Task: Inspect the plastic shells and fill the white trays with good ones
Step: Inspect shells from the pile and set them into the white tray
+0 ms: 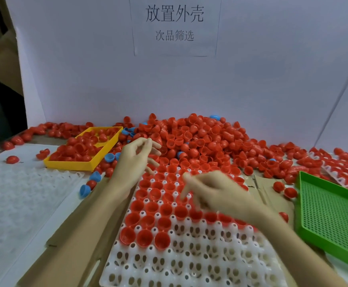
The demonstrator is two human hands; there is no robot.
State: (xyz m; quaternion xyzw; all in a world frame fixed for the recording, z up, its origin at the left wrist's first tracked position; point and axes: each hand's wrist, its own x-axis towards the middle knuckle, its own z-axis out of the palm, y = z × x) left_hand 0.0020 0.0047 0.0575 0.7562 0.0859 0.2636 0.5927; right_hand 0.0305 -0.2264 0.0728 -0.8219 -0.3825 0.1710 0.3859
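**Shell tray partly filled, both hands above it**

Head view: A white tray (189,264) with rows of round sockets is seen lying on cardboard (69,230) at the near centre. Its far rows are filled with red shells (151,208) seated open side up; three more sit at the left of the next row, and the near rows are unfilled. A large heap of loose shells (200,137) is piled just beyond the tray, with a few blue shells (109,157) mixed in. The left hand (133,160) is held over the tray's far left corner, fingers loosely spread and slightly curled; nothing can be seen gripped in it. The right hand (214,191) is blurred above the filled rows, fingers bent downward; whether a shell is pinched cannot be told. A yellow tray (69,163) holding shells lies to the left, and a green perforated tray (332,212) to the right.

The shells are judged to be light, thin, stiff plastic, smooth and likely to slip or roll. A pinch across the rim, or fingertips on the domed outside, is judged the best hold, with gentle pressure so the thin wall is not deformed.
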